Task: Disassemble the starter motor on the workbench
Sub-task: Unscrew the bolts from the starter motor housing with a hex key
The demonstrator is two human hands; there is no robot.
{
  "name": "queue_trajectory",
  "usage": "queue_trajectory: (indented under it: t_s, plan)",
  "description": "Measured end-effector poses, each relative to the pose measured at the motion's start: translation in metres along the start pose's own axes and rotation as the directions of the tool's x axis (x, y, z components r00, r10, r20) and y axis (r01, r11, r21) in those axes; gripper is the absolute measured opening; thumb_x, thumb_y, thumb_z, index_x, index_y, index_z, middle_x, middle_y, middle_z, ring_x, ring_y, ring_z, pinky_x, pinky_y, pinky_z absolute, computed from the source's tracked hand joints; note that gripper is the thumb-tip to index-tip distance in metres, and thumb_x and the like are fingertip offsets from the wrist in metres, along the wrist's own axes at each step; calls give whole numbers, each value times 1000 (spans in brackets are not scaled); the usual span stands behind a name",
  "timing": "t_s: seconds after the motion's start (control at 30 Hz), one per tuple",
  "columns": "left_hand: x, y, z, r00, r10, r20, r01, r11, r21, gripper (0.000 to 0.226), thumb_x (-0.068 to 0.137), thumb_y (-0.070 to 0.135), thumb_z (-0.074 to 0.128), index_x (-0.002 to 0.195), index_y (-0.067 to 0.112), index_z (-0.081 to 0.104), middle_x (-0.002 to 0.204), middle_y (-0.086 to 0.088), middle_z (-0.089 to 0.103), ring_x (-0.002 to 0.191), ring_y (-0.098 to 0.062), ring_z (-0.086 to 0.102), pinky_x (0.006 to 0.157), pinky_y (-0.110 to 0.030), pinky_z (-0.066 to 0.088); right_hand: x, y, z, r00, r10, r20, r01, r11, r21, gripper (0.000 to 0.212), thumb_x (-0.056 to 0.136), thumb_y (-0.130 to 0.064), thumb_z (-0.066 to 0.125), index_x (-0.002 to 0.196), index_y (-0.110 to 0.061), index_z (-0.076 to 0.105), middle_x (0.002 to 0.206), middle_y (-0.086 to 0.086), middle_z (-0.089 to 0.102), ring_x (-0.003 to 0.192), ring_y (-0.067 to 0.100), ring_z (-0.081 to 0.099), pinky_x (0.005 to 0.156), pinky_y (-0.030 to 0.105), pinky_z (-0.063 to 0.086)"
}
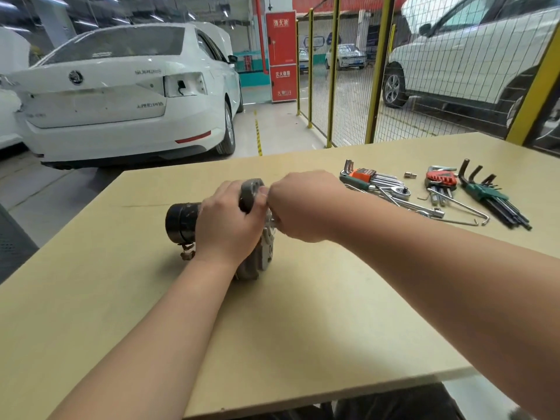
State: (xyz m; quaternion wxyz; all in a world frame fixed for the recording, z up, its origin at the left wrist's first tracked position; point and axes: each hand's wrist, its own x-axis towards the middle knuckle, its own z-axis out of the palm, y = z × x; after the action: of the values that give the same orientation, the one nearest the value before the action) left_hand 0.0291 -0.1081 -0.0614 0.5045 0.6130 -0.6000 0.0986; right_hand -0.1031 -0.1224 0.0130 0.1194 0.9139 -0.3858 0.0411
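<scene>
The starter motor (181, 221) lies on its side in the middle of the wooden workbench (303, 313), its black cylinder pointing left and its grey cast housing to the right. My left hand (230, 225) grips the motor's middle from above, fingers curled over the grey housing. My right hand (303, 204) is closed against the housing's right end, its fingers curled round something there that the hand hides. A copper terminal hangs under the black cylinder.
Tools lie at the bench's far right: a hex key set in an orange holder (363, 175), a ratchet wrench (400, 194), a red-handled key set (441, 178), a green set of black hex keys (491, 195), a small socket (410, 175). White cars and a yellow mesh fence stand beyond.
</scene>
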Motion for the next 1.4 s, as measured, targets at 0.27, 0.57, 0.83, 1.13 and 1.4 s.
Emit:
queue_trajectory:
  t_s: [0.27, 0.57, 0.83, 1.13, 1.4]
  plan:
    - [11, 0, 2, 961, -215, 172, 212, 977, 33, 42, 96, 55, 29, 76, 26, 51, 76, 7, 54, 75, -14, 51, 60, -30, 32, 6, 14, 14, 1000, 1, -13, 2, 974, 225, 25, 91, -29, 51, 93, -10, 66, 90, 7, 60, 81, 24, 56, 65, 32, 47]
    - [-13, -25, -31, 946, -33, 322, 24, 999, 30, 35, 91, 12, 52, 125, 20, 58, 111, 14, 55, 109, -12, 49, 100, -29, 36, 10, 19, 12, 997, -52, 54, 44, 990, 138, 24, 91, -17, 43, 87, -8, 65, 94, 8, 58, 81, 28, 58, 73, 40, 53]
    - [-31, -15, -32, 973, 211, 95, -220, 971, 96, 24, 78, 22, 53, 88, 5, 67, 102, -6, 64, 94, -25, 59, 83, -34, 46, 14, 7, 5, 997, -72, -13, 71, 993, -94, 11, 84, -12, 51, 75, -16, 50, 80, 1, 52, 61, 20, 50, 45, 26, 30]
    - [-36, -12, -27, 999, 10, 34, -10, 1000, 15, 27, 76, 24, 60, 95, 4, 61, 103, -8, 57, 100, -16, 51, 91, -6, 30, 7, 11, 5, 987, -89, 134, 80, 994, 69, 22, 95, -13, 40, 95, -8, 61, 94, 6, 54, 70, 11, 44, 72, 33, 47]
    - [-38, -9, -28, 997, 0, 82, -8, 995, 96, 35, 77, 35, 48, 94, 8, 63, 101, -4, 60, 99, -29, 53, 87, -18, 29, 13, 4, 5, 999, -39, 0, 38, 997, -68, 5, 86, -13, 53, 81, -14, 53, 83, 2, 55, 66, 23, 54, 45, 26, 32]
